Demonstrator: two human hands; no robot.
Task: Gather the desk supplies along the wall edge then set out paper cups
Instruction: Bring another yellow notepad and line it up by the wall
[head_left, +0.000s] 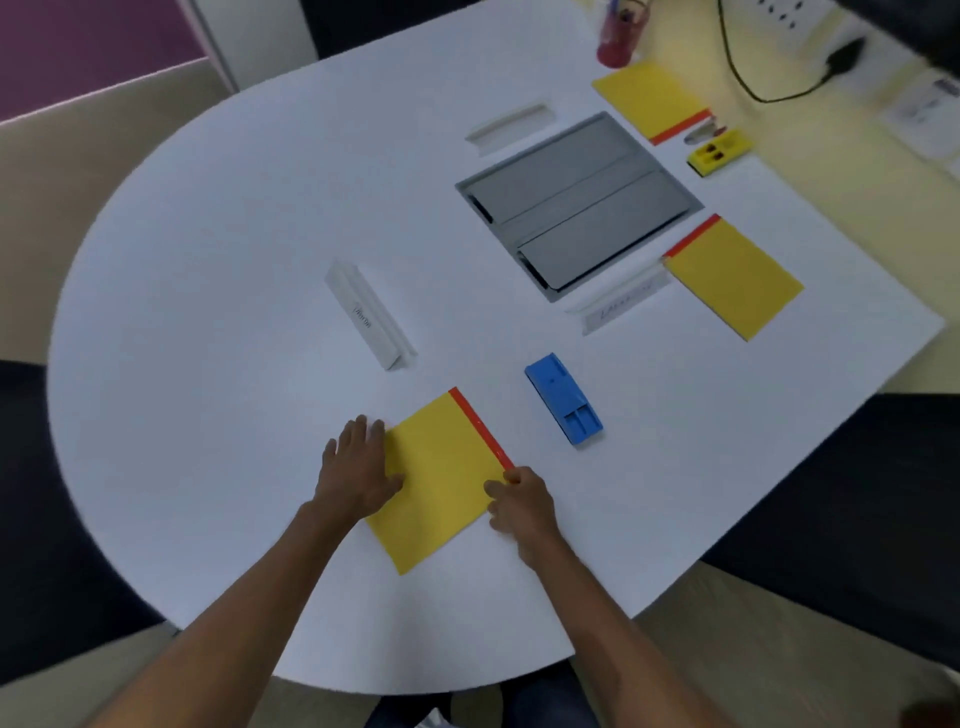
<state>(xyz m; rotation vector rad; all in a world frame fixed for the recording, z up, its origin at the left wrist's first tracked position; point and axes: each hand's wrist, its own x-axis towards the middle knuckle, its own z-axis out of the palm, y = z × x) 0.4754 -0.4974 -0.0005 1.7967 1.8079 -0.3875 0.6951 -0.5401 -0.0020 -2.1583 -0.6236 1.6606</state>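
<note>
Yellow paper with a red-orange binding strip, the nearest notepad, lay at about six o'clock on the white table, and both hands were on it. The left hand rested flat on its left edge, fingers loosely spread and pressing down. The right hand was at the pad's right edge, thumb and forefinger closing on the corner by the red strip; whether they had truly pinched it up I could not tell.

Just beyond, toward one o'clock from the pad, a blue stapler-like tool lay untouched, and at eleven o'clock a white name stand. Farther on, a second yellow pad sat at two o'clock beside another name card and the grey cable hatch.

Farthest, at one o'clock along the wall edge, a third yellow pad, a small yellow tool and a red pen cup were already gathered.

By my judgement the gathering was only partly done: two pads, the blue tool and the stands remained out. No paper cups were in view, so that stage had not begun.
</note>
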